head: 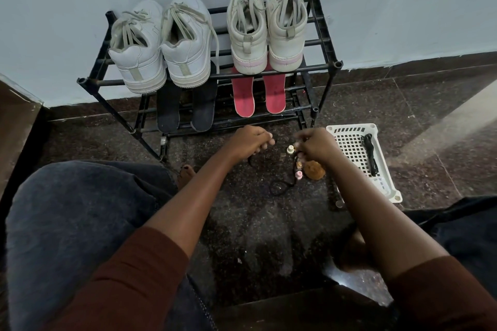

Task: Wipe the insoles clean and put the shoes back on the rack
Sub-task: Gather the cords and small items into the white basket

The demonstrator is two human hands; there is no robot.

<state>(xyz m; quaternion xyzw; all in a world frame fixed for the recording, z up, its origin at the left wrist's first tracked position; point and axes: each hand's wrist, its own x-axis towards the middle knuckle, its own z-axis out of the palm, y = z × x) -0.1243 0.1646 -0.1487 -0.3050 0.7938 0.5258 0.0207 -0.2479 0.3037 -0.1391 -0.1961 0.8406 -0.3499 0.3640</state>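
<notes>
Fingers (265,142) of the left hand (248,142) are curled under, low in the middle of the frame over the dark speckled floor (255,223); a thin dark strand shows just below them, but whether they grip it cannot be told. The right hand (316,146), just to the right, also has its fingers curled, thumb and fingertips drawn close together beside a small cream-capped bottle (290,149); what they pinch, if anything, is unclear.

Below that hand lie a pink-capped bottle (298,175), a brown fuzzy lump (315,170) and a looped black cord (278,187). At centre right sits a white plastic basket (349,130) with a black lace (369,153) inside.

Beyond the hands stands the black rack (337,64) against the pale wall. On its lower shelf lie two black insoles (168,107) at left and two pink insoles (243,99) at right. On the top shelf, heels toward the camera, stand white sneakers (139,62) at left and cream high-tops (248,43) with a pink sole stripe at right.
</notes>
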